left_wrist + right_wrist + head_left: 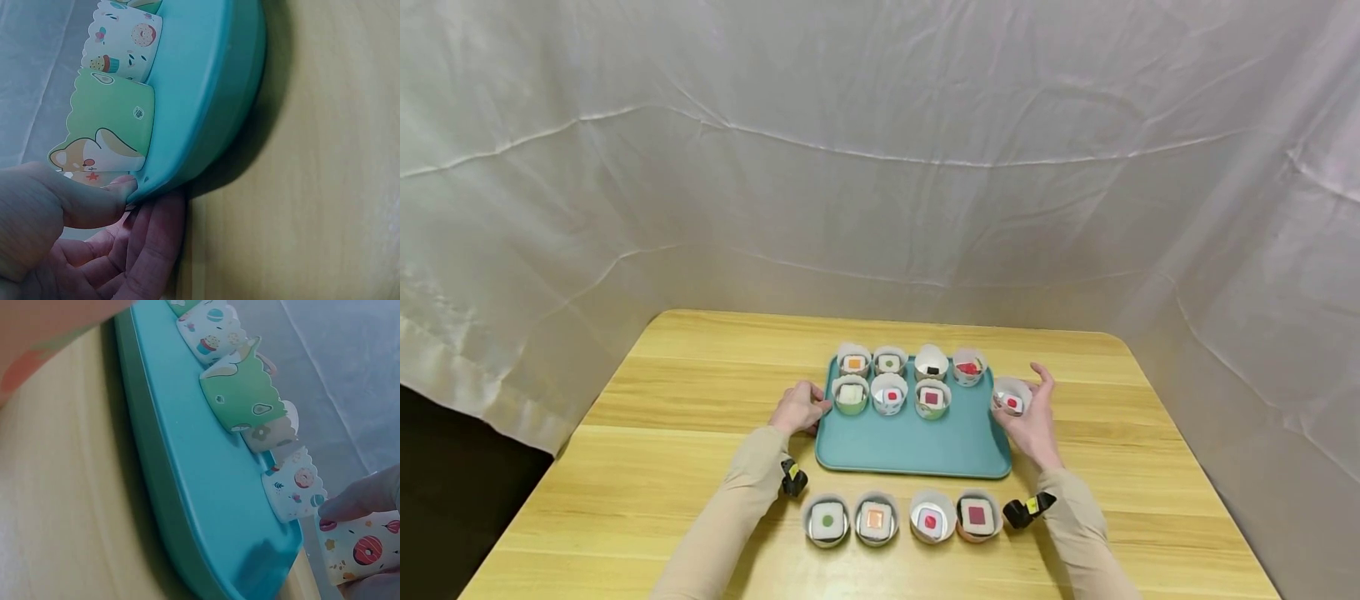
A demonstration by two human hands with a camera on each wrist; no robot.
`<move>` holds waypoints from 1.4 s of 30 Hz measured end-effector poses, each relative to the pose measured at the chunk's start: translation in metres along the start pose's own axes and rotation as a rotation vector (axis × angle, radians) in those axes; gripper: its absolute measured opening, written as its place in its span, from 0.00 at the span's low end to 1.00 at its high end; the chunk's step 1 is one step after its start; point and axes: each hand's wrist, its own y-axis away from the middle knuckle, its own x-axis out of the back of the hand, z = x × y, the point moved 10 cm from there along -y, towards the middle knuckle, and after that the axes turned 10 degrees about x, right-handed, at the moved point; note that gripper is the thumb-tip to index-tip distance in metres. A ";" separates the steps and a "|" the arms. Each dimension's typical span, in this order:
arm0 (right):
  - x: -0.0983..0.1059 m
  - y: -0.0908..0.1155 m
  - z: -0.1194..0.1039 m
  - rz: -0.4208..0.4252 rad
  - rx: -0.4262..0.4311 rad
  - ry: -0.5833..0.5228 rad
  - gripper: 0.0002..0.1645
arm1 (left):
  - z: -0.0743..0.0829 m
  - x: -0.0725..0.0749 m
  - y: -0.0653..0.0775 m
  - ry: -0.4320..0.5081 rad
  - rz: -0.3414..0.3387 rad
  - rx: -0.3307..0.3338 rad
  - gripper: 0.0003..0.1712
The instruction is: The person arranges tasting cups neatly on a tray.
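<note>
Head view: I see the left hand pinch the tray by its rim, likely for steadiness; the right hand grips a cup at its right edge.

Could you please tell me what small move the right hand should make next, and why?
Probably, the right hand should move the paper cup it holds inward and lower it onto the tray, right of its cup with the maroon-centred piece. That spot is bare: the tray's nearer row has three cups, the farther row four, and the left hand holds the tray's opposite edge.
</note>
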 end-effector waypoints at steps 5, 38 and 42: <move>-0.007 -0.004 -0.002 -0.032 0.002 0.004 0.61 | -0.001 0.000 0.001 -0.002 0.000 0.003 0.15; -0.037 -0.016 0.000 -0.226 0.036 0.183 0.59 | -0.001 -0.001 0.000 0.000 0.008 0.000 0.14; -0.039 -0.017 0.000 -0.244 0.047 0.212 0.60 | -0.001 -0.001 -0.001 -0.001 0.012 -0.006 0.14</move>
